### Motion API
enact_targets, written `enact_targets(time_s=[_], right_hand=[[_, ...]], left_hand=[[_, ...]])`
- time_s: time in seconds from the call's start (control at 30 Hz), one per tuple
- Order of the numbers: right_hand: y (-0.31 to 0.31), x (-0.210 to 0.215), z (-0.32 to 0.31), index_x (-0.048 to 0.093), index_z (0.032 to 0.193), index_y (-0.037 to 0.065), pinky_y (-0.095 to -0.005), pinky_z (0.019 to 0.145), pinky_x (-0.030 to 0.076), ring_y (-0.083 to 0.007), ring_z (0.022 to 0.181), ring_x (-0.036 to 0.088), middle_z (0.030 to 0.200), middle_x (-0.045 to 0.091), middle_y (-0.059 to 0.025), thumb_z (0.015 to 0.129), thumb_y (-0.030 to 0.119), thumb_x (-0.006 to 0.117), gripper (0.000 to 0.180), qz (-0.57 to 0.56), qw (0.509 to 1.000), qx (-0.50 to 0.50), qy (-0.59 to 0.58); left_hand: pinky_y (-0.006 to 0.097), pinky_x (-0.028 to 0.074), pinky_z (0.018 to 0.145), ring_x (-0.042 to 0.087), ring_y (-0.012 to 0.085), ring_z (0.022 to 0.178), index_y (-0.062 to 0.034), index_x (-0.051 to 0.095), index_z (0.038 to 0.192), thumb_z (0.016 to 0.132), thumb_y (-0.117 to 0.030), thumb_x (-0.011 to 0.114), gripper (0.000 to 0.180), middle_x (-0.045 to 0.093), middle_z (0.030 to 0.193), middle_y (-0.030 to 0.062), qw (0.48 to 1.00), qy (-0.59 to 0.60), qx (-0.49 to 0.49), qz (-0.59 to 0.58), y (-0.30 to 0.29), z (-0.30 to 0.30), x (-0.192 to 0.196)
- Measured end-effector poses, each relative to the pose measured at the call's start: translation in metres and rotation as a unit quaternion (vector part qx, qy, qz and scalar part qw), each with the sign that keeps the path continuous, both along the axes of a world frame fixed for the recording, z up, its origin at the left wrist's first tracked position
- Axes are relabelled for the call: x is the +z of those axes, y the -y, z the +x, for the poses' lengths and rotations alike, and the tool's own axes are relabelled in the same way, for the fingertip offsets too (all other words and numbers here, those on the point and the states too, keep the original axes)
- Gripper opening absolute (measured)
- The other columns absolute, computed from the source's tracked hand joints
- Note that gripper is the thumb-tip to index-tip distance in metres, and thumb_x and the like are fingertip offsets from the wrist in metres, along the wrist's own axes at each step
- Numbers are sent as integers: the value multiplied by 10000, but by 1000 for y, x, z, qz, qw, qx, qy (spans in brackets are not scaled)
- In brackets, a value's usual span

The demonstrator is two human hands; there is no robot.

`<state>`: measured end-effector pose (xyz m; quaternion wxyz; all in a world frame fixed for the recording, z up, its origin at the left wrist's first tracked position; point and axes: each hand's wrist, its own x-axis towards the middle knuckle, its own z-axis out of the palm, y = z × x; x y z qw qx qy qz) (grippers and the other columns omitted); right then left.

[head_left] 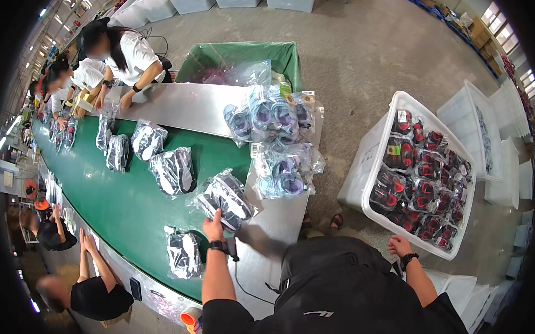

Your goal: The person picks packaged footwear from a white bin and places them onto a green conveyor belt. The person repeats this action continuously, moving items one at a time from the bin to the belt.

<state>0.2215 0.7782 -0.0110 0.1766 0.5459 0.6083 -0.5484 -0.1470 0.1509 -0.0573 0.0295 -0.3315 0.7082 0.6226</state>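
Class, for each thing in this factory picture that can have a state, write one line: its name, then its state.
left hand: fingers resting on a bagged black-and-white shoe pair, grip not closed around it.
right hand: down beside the white crate, holding nothing.
white crate: open-topped, packed full of bagged black-and-red shoes.
bagged purple shoes: piled on the metal end of the table.
green belt: carrying separate bagged pairs.

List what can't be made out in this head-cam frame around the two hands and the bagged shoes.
- Left hand, head view: fingers lie on a bagged dark pair; palm side faces away, so grip cannot be told.
- Right hand: fingers curl away by the white bin; contact unclear.
- Lower layers of red-and-black shoes: covered by the top ones.
- Green bin contents: blurred behind plastic bags.
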Motion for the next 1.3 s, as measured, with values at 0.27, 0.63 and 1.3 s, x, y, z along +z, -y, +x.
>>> enact_targets(time_s=[0.27,0.63,1.3], right_hand=[[-6,-3,-35,562,1201,-13,-288,574,526,-167,711,656,883,643,-85,907,192,633,365,-11,998,51,-25],[-12,-30,-66,584,1163,-9,-261,542,501,-136,673,640,841,647,-74,892,167,636,327,-24,991,121,-55],[53,115,-204,283,1491,57,-418,840,528,-253,1054,622,1307,554,-166,844,575,664,912,-302,911,199,-197]], left_hand=[[366,433,993,530,223,1127,-10,442,1313,749,33,737,638,520,1259,114,965,-261,-3,-5,-68,106,57],[409,335,1096,370,291,1343,26,167,1517,720,-245,850,1084,308,1488,214,948,-67,-256,-174,-105,168,74],[353,472,936,585,201,1041,-15,87,1532,933,-78,573,775,555,1247,150,909,106,-265,304,-307,102,203]])
